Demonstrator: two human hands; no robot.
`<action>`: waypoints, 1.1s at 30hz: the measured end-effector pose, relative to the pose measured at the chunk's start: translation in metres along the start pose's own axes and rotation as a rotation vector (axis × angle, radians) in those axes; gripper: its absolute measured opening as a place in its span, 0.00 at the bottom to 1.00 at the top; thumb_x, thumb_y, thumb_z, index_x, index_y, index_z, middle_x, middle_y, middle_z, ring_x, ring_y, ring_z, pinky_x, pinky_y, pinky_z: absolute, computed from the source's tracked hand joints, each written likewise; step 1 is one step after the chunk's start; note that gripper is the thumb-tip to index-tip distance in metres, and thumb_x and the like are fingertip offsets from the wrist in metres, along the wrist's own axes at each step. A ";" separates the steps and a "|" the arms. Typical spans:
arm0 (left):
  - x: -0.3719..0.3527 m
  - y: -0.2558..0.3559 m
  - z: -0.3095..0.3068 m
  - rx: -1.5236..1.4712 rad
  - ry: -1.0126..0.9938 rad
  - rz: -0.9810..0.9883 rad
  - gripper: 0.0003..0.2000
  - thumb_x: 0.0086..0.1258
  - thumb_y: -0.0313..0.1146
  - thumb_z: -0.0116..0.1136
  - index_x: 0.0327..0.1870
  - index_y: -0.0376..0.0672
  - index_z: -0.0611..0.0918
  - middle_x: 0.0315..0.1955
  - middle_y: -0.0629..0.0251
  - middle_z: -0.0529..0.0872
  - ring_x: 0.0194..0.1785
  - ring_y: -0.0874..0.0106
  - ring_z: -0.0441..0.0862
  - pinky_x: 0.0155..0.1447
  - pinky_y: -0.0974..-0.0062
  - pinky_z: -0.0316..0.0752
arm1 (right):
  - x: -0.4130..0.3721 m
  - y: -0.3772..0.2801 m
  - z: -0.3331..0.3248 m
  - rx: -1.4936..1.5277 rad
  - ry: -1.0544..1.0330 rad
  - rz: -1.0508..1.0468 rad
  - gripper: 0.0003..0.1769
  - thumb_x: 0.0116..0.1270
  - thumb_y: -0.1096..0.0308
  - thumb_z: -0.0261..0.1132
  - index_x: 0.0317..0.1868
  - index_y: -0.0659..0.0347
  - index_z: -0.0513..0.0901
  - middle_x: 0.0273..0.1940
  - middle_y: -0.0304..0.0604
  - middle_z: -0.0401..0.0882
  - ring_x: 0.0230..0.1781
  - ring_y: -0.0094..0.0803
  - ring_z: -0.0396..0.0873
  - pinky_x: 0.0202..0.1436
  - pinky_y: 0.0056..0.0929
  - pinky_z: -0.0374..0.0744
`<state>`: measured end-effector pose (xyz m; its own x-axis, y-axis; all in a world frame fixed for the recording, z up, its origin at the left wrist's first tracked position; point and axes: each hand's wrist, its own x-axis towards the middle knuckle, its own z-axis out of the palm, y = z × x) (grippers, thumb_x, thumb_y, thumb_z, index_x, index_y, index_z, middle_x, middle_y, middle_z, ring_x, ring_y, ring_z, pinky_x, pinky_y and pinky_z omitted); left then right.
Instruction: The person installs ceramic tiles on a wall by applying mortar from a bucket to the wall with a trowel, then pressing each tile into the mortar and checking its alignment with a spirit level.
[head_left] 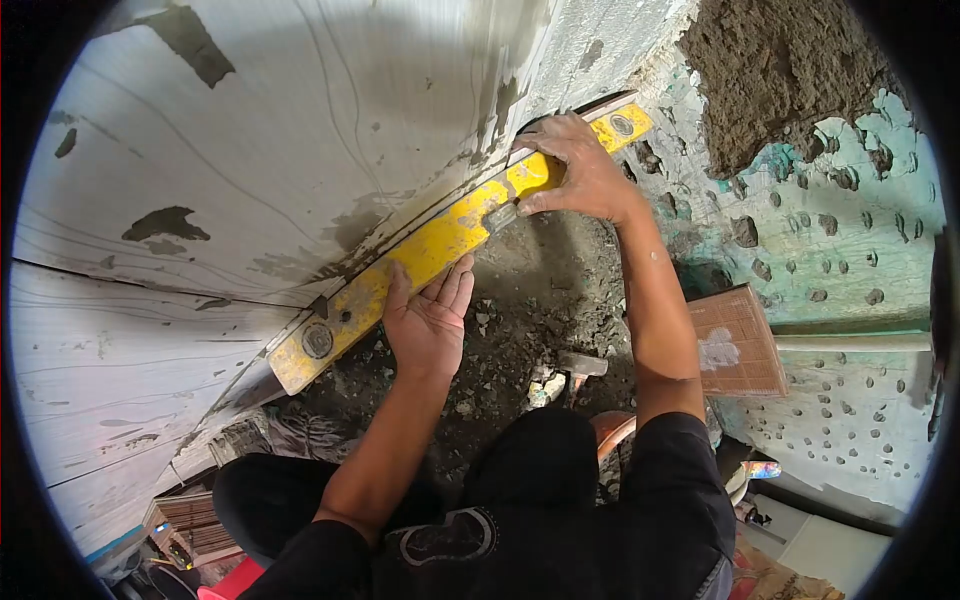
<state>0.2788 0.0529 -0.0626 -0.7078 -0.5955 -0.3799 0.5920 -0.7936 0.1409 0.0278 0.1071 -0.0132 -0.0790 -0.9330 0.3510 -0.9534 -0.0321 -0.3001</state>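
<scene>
A long yellow spirit level (430, 245), smeared with dried mortar, lies slantwise along the edge of the white wood-grain tiles (250, 150). Round vials show near both its ends. My right hand (580, 170) is closed round its upper right part, with fingers over the top edge and thumb by the middle vial. Palm turned up, my left hand (430, 325) holds the level's lower edge left of its middle, thumb against the face. The contact of the other left fingers is partly hidden.
Rubble and loose mortar (500, 330) cover the floor below the level, with a hammer (582, 364) on it. At right is a pitted green wall (850, 240) with rough mortar (780, 80). A brown tile (735, 340) stands by my right forearm; boxed tiles (195, 525) lie lower left.
</scene>
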 end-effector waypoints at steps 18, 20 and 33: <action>-0.001 -0.001 0.004 0.032 0.041 0.014 0.26 0.68 0.45 0.47 0.59 0.34 0.63 0.58 0.47 0.65 0.63 0.53 0.63 0.67 0.59 0.57 | -0.009 -0.005 0.000 0.034 -0.040 0.042 0.43 0.32 0.51 0.75 0.54 0.55 0.73 0.53 0.46 0.69 0.58 0.45 0.63 0.68 0.46 0.51; 0.000 -0.001 0.006 0.035 0.056 0.009 0.27 0.67 0.45 0.48 0.59 0.34 0.63 0.58 0.47 0.66 0.63 0.53 0.63 0.67 0.59 0.59 | -0.012 -0.003 0.004 0.026 0.014 0.036 0.44 0.32 0.51 0.75 0.55 0.55 0.73 0.54 0.47 0.68 0.59 0.46 0.63 0.68 0.45 0.53; 0.002 0.001 0.001 0.116 0.006 0.000 0.27 0.68 0.45 0.46 0.58 0.30 0.63 0.55 0.47 0.69 0.60 0.57 0.67 0.59 0.64 0.71 | -0.020 0.002 0.016 -0.015 0.132 -0.045 0.46 0.32 0.48 0.74 0.53 0.63 0.73 0.48 0.49 0.69 0.52 0.46 0.66 0.57 0.39 0.64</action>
<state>0.2774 0.0502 -0.0624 -0.7054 -0.5951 -0.3850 0.5433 -0.8028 0.2456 0.0318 0.1196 -0.0351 -0.0727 -0.8754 0.4779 -0.9610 -0.0668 -0.2685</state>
